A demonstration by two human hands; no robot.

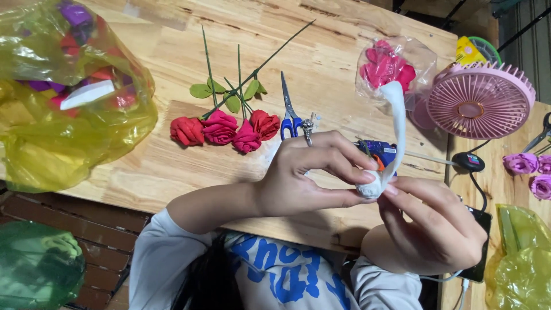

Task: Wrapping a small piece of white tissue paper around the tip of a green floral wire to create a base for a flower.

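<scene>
Both hands meet on a white strip (pixel 395 123) of soft material, its lower end rolled into a small coil just above the table edge. Left hand (pixel 307 172): thumb and forefinger pinched closed on the coil from the left; a ring on one finger. Right hand (pixel 433 224): fingertips pressed against the coil from the right, remaining fingers curled. The strip's free end rises in an arc toward a clear bag of pink petals (pixel 390 66).

Behind the hands, a blue glue gun (pixel 376 150) lies on the wooden table (pixel 172 166). Blue-handled scissors (pixel 290 112) are just left of it. Four red and pink roses (pixel 224 127) with green stems lie further left. A pink fan (pixel 479 100) stands at right.
</scene>
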